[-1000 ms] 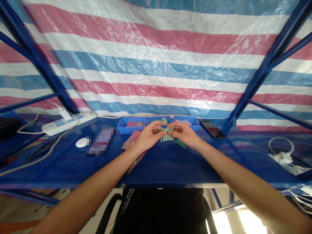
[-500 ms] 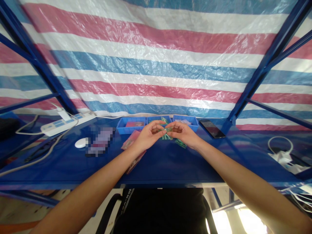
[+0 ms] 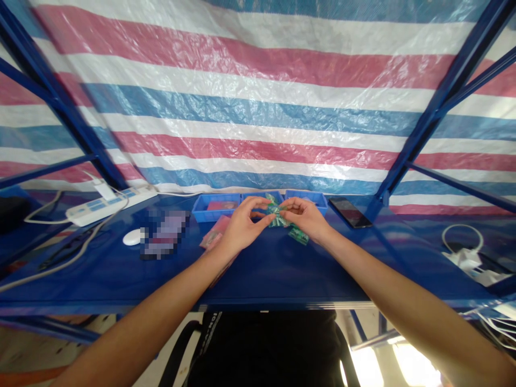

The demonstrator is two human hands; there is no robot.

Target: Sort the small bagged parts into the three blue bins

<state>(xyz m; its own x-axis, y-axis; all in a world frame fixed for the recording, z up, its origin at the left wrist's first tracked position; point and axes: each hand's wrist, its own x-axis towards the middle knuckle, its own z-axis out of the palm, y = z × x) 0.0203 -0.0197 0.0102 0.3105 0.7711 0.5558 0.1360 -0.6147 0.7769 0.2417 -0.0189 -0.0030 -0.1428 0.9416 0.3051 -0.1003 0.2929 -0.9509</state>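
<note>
My left hand and my right hand meet over the blue table, both pinching a small green plastic packet between their fingertips. A second green packet lies on the table under my right hand. Pink packets lie beside my left wrist. Just behind my hands stand three small blue trays; the left one holds pink packets.
A black phone lies right of the trays. A white power strip with cables and a white round mouse sit at the left. White cable and charger lie far right. Blue shelf posts and a striped tarp stand behind.
My hands have lifted slightly and moved a little toward the trays, turning the green packet between the fingertips. Everything else on the table is unchanged.
</note>
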